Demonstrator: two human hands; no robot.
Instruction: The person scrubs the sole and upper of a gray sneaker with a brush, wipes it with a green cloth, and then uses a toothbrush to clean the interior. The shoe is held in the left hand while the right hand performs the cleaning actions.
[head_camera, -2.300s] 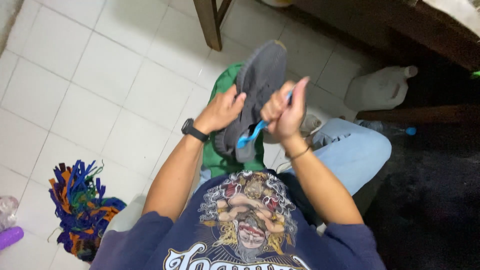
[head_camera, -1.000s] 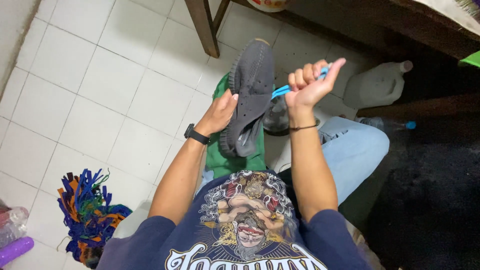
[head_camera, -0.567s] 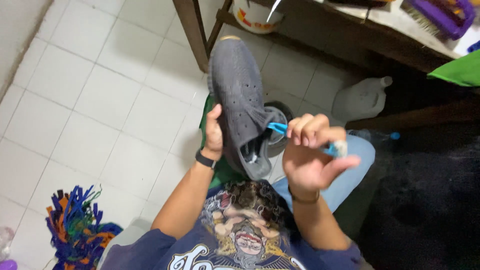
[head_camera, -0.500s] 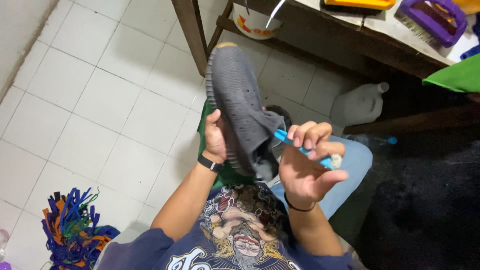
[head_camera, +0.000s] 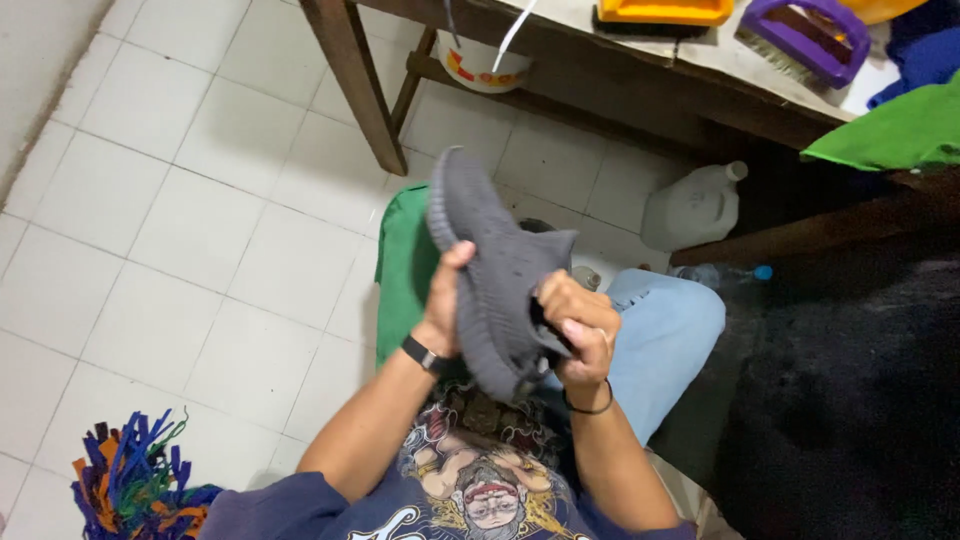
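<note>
Both hands are closed on one dark grey knit shoe (head_camera: 497, 275), held up in front of the chest with its toe pointing away toward the table. The left hand (head_camera: 447, 305) wraps the near side of the shoe, thumb up against the knit, and wears one black wristband (head_camera: 423, 355). The right hand (head_camera: 578, 322) clamps the heel end, its fingers curled over the opening; whether it also holds anything else inside that fist cannot be told. One thin dark bracelet (head_camera: 590, 406) circles the right wrist.

Below the shoe lies one green cloth (head_camera: 400, 270) on the white tiled floor (head_camera: 190, 230), and one knee in light blue jeans (head_camera: 665, 335) sits just to the right of the hands. Near the knee, on the floor, stands one white plastic jug (head_camera: 693, 207), with one small clear bottle with a blue cap (head_camera: 728, 274) lying close beside it.

Farther out, a wooden table (head_camera: 640, 70) carries one yellow tray (head_camera: 665, 10), one purple scrubbing brush (head_camera: 805, 38) and one green cloth at its right end (head_camera: 890, 130). One white bucket (head_camera: 482, 62) sits under the table. One blue, orange and green mop head (head_camera: 135, 485) lies at the lower left.
</note>
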